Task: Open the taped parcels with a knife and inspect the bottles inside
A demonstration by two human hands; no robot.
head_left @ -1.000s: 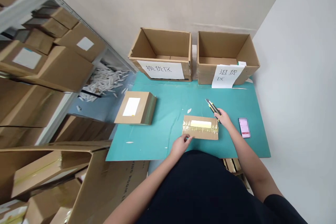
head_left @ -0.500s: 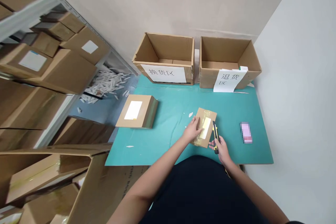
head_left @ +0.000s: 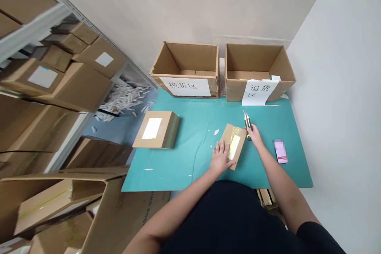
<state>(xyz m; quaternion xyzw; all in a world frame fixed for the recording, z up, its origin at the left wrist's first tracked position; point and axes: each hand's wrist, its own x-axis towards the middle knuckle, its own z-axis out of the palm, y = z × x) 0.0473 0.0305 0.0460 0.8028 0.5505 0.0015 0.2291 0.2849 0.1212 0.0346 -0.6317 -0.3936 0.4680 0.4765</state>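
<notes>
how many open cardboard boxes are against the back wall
2. The left box has a paper sign on its front; the right box stands beside it, also signed. Both sit at the far edge of the teal mat.

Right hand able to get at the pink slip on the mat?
Likely yes: the right hand is near the pink slip, with only bare teal mat between, but it holds a utility knife.

Pink slip (head_left: 280, 151) pixelated, unreadable; parcel (head_left: 237, 136) partly under left hand (head_left: 220, 158); knife (head_left: 247, 126) partly inside right hand (head_left: 254, 135), blade too thin to tell; shelf boxes (head_left: 38, 127) cut off at left edge.
</notes>
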